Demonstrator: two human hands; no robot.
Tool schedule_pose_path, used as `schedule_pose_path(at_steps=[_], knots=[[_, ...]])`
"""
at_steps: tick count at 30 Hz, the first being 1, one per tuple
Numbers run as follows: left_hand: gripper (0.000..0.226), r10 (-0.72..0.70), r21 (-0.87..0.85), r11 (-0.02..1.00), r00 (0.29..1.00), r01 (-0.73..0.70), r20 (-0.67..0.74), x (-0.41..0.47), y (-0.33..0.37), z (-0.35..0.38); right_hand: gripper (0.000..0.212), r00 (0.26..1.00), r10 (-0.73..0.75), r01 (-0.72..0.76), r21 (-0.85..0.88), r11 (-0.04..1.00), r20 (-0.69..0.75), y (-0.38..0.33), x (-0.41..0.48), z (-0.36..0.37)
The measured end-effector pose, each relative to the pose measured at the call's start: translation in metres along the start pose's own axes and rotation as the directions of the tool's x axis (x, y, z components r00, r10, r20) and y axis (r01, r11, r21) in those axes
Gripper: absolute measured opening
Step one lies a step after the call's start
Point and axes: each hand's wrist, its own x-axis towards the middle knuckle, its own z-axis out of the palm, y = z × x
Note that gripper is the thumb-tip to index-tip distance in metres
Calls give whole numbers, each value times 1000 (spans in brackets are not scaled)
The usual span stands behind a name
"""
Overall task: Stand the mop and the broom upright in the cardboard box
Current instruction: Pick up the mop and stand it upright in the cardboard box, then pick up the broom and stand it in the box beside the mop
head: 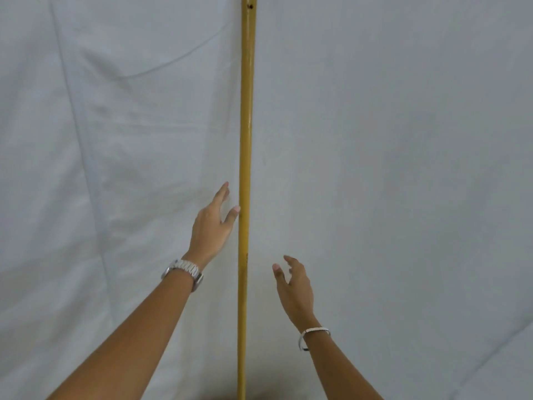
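Note:
A long yellow wooden handle (245,125) stands upright through the middle of the view, with a small hole near its top. Its lower end and head are out of frame, so I cannot tell whether it belongs to the mop or the broom. My left hand (213,226) is just left of the handle with fingers spread, the thumb tip touching or almost touching the wood. My right hand (294,284) hovers lower, to the right of the handle, fingers apart and clear of it. The cardboard box is out of view.
A wrinkled white cloth backdrop (115,140) fills the whole background behind the handle. A dark patch (230,397) shows at the bottom edge beside the handle's foot.

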Motion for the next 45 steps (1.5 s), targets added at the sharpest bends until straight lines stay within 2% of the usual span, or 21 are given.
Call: schedule_pose_path(at_steps=[2,3,5,6,8,11,17,22,27,31,35,38,45], knots=[[56,125,267,958,991,-107,-54,-19,6,10,62,993,-88,73,-180,981,-77,1,-12,-22],[56,188,347,925,979,-151,-74,-29,14,17,77,985,-127,95,-249,964,-117,0,-19,-36],[57,263,409,888,962,-211,-73,-48,36,31,99,962,-194,124,-329,936,-190,2,-27,-63],[58,286,428,873,957,-234,-59,-56,49,39,101,946,-228,138,-350,927,-230,3,-31,-77],[58,319,458,845,948,-276,-18,-67,72,54,92,906,-292,156,-401,903,-305,2,-36,-100],[58,386,473,809,922,-350,22,-87,122,82,69,802,-401,143,-509,849,-444,14,-45,-144],[60,408,404,823,911,-399,68,-142,227,154,60,702,-497,80,-638,766,-509,67,-89,-255],[61,385,310,860,914,-406,129,-209,320,246,73,765,-378,2,-586,811,-521,132,-156,-369],[62,369,208,892,912,-402,181,-276,402,330,76,798,-315,-122,-649,751,-514,206,-209,-476],[62,369,158,896,894,-414,254,-321,435,392,87,844,-145,-260,-629,733,-517,268,-234,-528],[61,365,142,892,869,-429,334,-346,444,459,88,837,9,-371,-554,745,-548,337,-240,-552],[60,348,130,893,845,-430,406,-363,440,520,96,825,112,-450,-523,724,-554,395,-235,-566],[65,170,182,927,799,-329,577,-422,386,652,97,823,332,-547,-490,678,-460,534,-214,-574]])
